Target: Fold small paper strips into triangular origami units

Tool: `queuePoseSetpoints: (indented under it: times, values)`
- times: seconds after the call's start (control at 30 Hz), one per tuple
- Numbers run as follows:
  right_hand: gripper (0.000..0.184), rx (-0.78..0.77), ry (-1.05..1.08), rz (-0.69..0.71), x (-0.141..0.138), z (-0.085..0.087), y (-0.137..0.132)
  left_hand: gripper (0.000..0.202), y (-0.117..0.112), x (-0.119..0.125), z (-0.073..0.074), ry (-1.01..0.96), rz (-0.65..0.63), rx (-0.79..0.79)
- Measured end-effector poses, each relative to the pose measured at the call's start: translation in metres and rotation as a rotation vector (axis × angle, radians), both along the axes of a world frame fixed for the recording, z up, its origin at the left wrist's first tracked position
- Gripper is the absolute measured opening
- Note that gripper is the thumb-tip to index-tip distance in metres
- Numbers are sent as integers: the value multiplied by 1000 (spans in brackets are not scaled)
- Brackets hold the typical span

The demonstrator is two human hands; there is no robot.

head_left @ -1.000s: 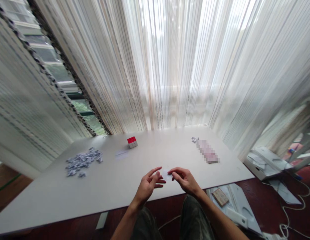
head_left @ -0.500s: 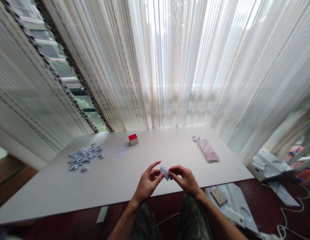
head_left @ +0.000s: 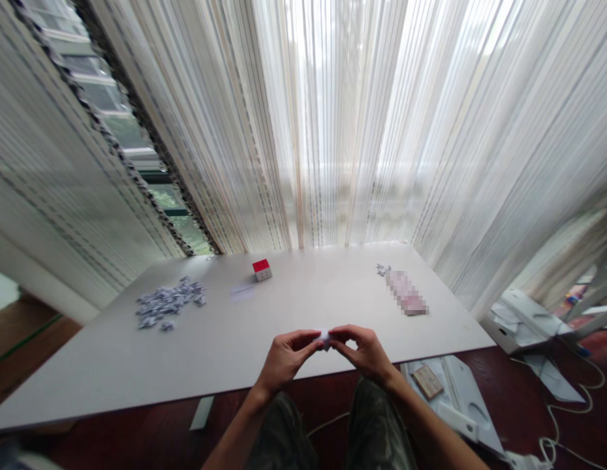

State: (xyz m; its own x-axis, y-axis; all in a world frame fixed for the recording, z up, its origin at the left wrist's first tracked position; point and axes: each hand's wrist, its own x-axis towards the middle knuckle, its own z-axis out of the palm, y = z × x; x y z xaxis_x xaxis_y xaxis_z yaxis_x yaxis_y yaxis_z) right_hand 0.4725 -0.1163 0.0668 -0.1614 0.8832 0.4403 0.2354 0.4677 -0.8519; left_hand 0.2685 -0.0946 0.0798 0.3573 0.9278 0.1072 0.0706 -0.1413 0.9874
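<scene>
A small folded piece of white paper (head_left: 326,337) is pinched between my two hands, above the near edge of the table. My left hand (head_left: 285,356) grips its left side between thumb and fingers. On the right side, my right hand (head_left: 361,348) holds it the same way. Fingertips cover much of the paper, so its full shape is hidden. To the left lies a pile of small folded paper pieces (head_left: 169,302). A few flat paper strips (head_left: 242,293) rest beside a red and white puzzle cube (head_left: 262,270).
The white table (head_left: 117,365) meets a striped sheer curtain (head_left: 327,130) at its far edge. At right lie a few folded paper pieces (head_left: 382,269) and a blurred pink item (head_left: 407,293). Below the right edge are white boxes, a small wooden-looking box (head_left: 427,382) and a white cable (head_left: 549,418).
My left fingers have come down and closed on the paper, which now shows less between the hands. My two hands are slightly closer together. The view has shifted a little.
</scene>
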Motion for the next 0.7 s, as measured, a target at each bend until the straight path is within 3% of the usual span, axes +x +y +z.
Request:
queuePoseSetpoints:
  times: [0.23, 0.43, 0.57, 0.7]
  values:
    - [16, 49, -111, -105, 0, 3, -4, 27, 1, -2, 7, 124, -12, 74]
    - [29, -321, -23, -1, 5, 10, 2, 32, 0, -5, 15, 255, 30, 285]
    - [36, -423, 9, 48, 10, 12, 6, 31, -3, -1, 14, 137, -54, 132]
    - [34, -282, 5, 31, 9, 19, 1, 37, -5, 5, 9, -9, -21, -54]
